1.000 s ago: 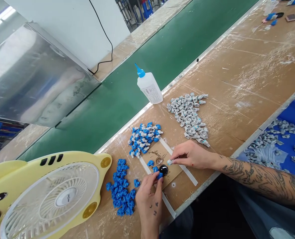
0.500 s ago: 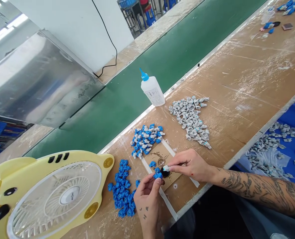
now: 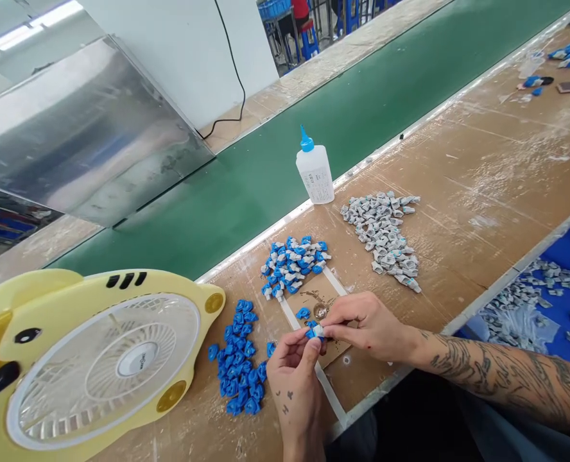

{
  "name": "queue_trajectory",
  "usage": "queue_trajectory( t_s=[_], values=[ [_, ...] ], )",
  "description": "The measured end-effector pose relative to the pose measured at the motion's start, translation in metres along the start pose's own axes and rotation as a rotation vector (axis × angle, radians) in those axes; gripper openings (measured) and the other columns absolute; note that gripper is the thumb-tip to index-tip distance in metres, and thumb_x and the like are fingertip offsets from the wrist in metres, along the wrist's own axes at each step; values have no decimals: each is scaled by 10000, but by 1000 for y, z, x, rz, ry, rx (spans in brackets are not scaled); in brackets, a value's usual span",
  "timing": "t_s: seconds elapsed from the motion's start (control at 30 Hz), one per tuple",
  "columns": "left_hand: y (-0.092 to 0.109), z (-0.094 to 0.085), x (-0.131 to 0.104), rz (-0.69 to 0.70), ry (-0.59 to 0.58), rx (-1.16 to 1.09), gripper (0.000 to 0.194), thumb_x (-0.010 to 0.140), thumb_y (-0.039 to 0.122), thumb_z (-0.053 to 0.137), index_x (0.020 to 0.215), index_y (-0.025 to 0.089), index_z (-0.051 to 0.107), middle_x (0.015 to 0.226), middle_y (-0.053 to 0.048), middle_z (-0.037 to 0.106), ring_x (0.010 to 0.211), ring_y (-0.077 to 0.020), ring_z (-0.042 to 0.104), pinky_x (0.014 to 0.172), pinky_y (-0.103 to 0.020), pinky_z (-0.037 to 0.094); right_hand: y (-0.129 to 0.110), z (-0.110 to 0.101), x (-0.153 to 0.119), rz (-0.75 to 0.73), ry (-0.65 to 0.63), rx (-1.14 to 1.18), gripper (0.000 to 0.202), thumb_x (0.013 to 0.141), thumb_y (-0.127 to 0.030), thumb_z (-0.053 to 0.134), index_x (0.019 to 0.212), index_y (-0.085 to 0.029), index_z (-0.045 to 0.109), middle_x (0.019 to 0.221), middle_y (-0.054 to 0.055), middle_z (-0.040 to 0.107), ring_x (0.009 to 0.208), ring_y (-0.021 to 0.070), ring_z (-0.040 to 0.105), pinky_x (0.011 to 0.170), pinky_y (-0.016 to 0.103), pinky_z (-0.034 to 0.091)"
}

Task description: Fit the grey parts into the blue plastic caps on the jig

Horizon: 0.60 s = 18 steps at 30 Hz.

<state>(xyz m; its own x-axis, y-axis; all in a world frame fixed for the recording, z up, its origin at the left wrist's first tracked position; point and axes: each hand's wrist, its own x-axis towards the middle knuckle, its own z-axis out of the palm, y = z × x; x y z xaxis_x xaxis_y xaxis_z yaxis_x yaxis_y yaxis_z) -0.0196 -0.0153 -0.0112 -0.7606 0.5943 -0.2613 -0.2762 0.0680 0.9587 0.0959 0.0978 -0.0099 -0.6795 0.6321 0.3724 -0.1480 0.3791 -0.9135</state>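
Note:
Between finger and thumb, my left hand [image 3: 297, 372] pinches a small blue moulded piece [image 3: 310, 333]. My right hand [image 3: 369, 326] holds a small grey-white piece [image 3: 318, 330], pressed against the blue one so that the two touch. Just beyond my fingers, a loose blue piece [image 3: 303, 313] lies on a brown board [image 3: 336, 351] next to a dark wet smear. A pile of blue pieces [image 3: 239, 366] is left of my left hand. Farther back sits a heap of joined blue-and-grey pieces [image 3: 292, 263], and grey pieces [image 3: 386, 234] spread to its right.
A white squeeze bottle [image 3: 316, 173] with a blue nozzle stands at the edge of the green conveyor belt [image 3: 246, 173]. At the left lies a yellow animal-shaped fan [image 3: 135, 372]. A blue bin [image 3: 549, 321] of grey pieces is at the lower right.
My right hand has brought the grey piece leftward against the blue piece in my left hand; before, they were apart. The whole view has shifted slightly.

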Motion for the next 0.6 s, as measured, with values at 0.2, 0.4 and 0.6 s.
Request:
queue_trajectory(
  t_s=[0.2, 0.4, 0.6],
  values=[
    [-2, -2, 3, 104, 83, -55, 372, 535, 441, 925, 708, 174, 733, 638, -40, 739, 540, -165, 692, 538, -259, 584, -1, 16, 5, -5, 75, -9, 206, 943, -268, 659, 830, -144, 777, 745, 63, 748, 679, 136, 688, 647, 210, 536],
    [6, -12, 8, 42, -34, 114, 280, 574, 371, 883, 724, 168, 764, 674, -68, 760, 590, -204, 721, 579, -293, 612, 2, 9, 12, 54, -128, -2, 234, 939, -305, 652, 814, -166, 791, 730, 52, 745, 656, 129, 669, 630, 213, 505],
    [14, -32, 28, 307, -172, 552, 346, 756, 419, 725, 1019, 200, 782, 989, -105, 790, 813, -250, 755, 733, -367, 625, 14, -19, 28, 314, -73, -111, 184, 873, -318, 703, 855, -169, 810, 797, 49, 782, 714, 160, 699, 655, 229, 511]
  ],
)
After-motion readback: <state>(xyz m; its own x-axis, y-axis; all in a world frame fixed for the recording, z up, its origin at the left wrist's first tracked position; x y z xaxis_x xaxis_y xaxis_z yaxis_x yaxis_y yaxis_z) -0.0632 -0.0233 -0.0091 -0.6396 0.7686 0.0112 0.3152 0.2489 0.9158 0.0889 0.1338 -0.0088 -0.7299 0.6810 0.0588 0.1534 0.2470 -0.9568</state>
